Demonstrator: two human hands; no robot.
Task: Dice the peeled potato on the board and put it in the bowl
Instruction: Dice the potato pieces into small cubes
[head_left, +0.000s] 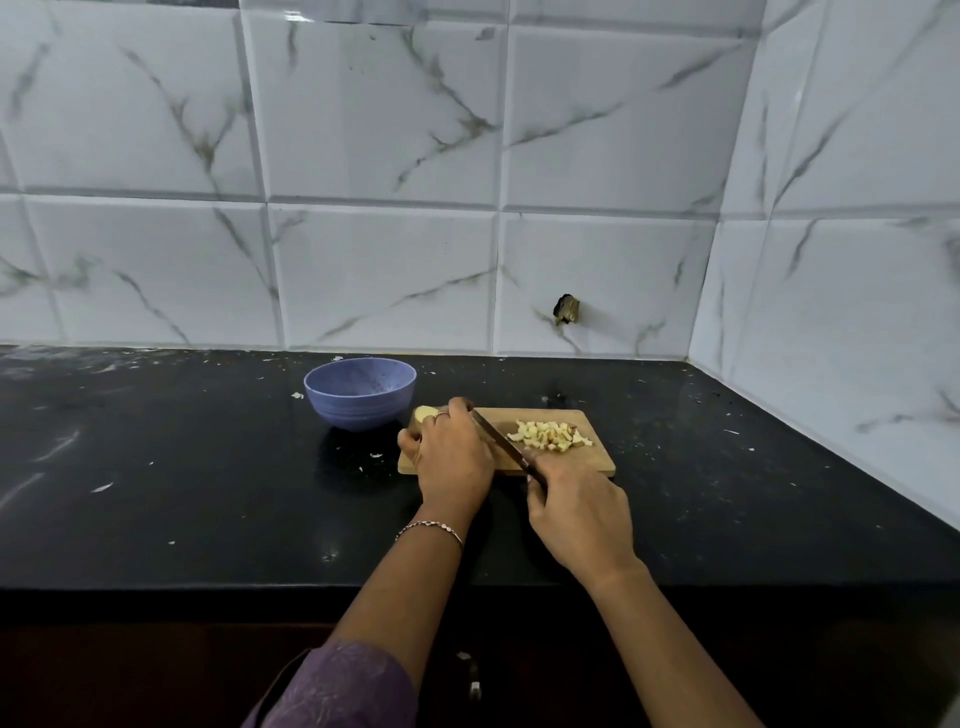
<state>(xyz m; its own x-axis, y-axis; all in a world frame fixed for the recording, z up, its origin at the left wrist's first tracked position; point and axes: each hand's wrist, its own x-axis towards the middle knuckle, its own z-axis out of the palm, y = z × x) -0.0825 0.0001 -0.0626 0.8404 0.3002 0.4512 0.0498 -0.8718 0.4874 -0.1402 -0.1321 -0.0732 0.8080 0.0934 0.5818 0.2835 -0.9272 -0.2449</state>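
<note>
A wooden cutting board (597, 460) lies on the black counter. On its right half sits a pile of pale diced potato (549, 435). My left hand (453, 453) covers the board's left end, its fingers curled over a piece of peeled potato (425, 413) that shows only at its far end. My right hand (579, 512) grips the handle of a knife (498, 440). The blade runs up and left, its tip beside my left fingers. A purple bowl (359, 393) stands just behind and left of the board; I see nothing in it.
The black counter (182, 467) is speckled with small white scraps. White marble-look tiled walls (384, 270) close off the back and the right side, with a small dark hole (567, 309) in one tile. The counter's front edge runs just below my wrists.
</note>
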